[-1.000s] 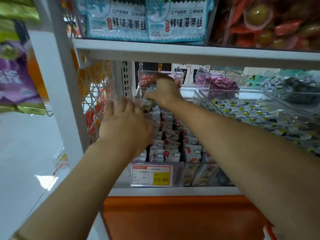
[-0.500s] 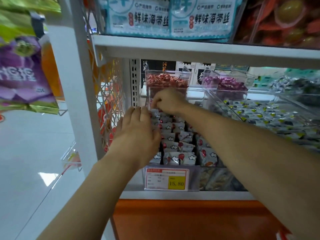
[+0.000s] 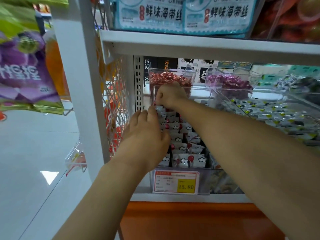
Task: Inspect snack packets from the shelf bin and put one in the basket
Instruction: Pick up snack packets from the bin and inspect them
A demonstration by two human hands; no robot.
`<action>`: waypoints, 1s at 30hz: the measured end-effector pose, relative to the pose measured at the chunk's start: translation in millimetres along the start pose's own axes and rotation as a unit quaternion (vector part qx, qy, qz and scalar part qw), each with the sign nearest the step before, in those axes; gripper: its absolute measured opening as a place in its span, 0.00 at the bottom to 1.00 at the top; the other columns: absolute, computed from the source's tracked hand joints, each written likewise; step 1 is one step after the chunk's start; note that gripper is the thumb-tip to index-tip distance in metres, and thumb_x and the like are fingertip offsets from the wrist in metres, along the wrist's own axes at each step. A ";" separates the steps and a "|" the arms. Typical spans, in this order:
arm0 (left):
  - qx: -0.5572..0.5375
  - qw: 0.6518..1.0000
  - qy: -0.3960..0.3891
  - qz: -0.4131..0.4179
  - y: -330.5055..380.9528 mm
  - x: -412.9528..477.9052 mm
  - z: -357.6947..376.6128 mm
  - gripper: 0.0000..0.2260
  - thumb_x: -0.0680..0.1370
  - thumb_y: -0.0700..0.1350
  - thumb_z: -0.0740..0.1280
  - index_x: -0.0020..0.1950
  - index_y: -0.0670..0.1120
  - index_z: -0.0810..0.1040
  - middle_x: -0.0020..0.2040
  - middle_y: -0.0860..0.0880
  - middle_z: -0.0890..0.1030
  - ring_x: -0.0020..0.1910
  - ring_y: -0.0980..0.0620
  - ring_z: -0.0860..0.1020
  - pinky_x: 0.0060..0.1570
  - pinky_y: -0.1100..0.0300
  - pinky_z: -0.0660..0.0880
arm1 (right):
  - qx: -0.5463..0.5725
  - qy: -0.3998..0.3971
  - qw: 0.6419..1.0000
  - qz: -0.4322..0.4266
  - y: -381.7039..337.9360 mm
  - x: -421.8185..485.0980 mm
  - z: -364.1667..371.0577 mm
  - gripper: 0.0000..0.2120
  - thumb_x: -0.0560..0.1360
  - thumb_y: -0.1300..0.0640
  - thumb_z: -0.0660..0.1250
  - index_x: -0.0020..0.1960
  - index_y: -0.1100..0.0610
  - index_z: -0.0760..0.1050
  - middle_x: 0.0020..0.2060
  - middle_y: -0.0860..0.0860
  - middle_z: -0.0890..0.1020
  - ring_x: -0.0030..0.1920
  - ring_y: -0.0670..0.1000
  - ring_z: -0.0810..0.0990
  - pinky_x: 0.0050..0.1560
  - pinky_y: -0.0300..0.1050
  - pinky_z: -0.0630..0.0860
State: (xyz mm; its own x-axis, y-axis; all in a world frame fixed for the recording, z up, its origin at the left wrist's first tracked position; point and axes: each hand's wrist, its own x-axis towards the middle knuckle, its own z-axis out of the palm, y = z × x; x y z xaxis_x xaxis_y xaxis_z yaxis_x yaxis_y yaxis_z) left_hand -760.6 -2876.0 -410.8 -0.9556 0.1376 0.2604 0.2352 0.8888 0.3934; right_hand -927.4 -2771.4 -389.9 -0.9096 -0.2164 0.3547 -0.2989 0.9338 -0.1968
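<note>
A clear shelf bin (image 3: 204, 181) holds rows of white snack packets (image 3: 185, 160) printed with clouds and a red balloon. My left hand (image 3: 147, 139) lies flat, palm down, over the left rows of packets, fingers stretched out and holding nothing. My right hand (image 3: 170, 96) reaches to the far end of the bin. Its fingers are curled shut and pinch the top of a packet there, most of which is hidden under the hand. No basket is in view.
A price label (image 3: 175, 181) reading 15.80 fronts the bin. Bins of red sweets (image 3: 170, 77), purple sweets (image 3: 228, 82) and blue-yellow packets (image 3: 270, 115) stand behind and to the right. The upper shelf (image 3: 190, 44) hangs low overhead. A white post (image 3: 81, 84) and mesh panel (image 3: 117, 101) close the left side.
My right hand has come down from a raised position to the far end of the packet rows. My left hand has stayed flat over the packets. The view has shifted slightly.
</note>
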 end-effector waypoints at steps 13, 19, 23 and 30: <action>0.065 0.996 0.066 -0.001 9.5 -13.1 -12.9 0.27 0.80 0.57 0.51 0.76 0.46 0.54 0.77 0.47 0.51 0.75 0.46 0.49 0.71 0.46 0.51 | 0.484 0.212 0.838 0.137 30.3 -116.6 -79.9 0.02 0.78 0.63 0.63 0.48 0.62 0.72 0.45 0.52 0.77 0.35 0.46 0.80 0.29 0.35 0.77; 0.012 0.984 0.160 0.077 30.1 -31.1 -15.0 0.22 0.79 0.53 0.58 0.69 0.44 0.69 0.66 0.46 0.70 0.64 0.46 0.63 0.61 0.56 0.60 | 0.578 0.171 0.783 0.153 40.0 -198.2 -96.4 0.05 0.77 0.62 0.63 0.43 0.60 0.75 0.37 0.53 0.81 0.32 0.50 0.81 0.34 0.40 0.80; -0.134 0.981 0.122 0.074 42.4 -40.7 -8.6 0.18 0.79 0.51 0.59 0.67 0.46 0.72 0.53 0.52 0.77 0.49 0.56 0.74 0.48 0.70 0.69 | 0.652 0.139 0.729 0.157 38.2 -223.1 -98.1 0.07 0.77 0.62 0.63 0.43 0.61 0.76 0.36 0.55 0.79 0.32 0.48 0.81 0.34 0.39 0.79; -0.474 0.880 0.017 -0.032 50.8 -45.8 -10.6 0.06 0.78 0.48 0.62 0.49 0.48 0.77 0.42 0.46 0.81 0.34 0.55 0.82 0.27 0.66 0.74 | 0.743 0.108 0.637 0.176 42.4 -231.9 -98.0 0.07 0.76 0.62 0.63 0.42 0.63 0.78 0.37 0.56 0.82 0.34 0.48 0.82 0.34 0.38 0.79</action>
State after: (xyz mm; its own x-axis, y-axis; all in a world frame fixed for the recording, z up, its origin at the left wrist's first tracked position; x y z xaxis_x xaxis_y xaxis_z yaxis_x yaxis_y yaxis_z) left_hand -703.1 -2841.8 -393.4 -0.9700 0.0734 0.2316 0.2395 0.1288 0.9623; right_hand -700.9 -2653.6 -390.9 -0.9828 0.1256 0.1351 -0.1761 -0.4209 -0.8898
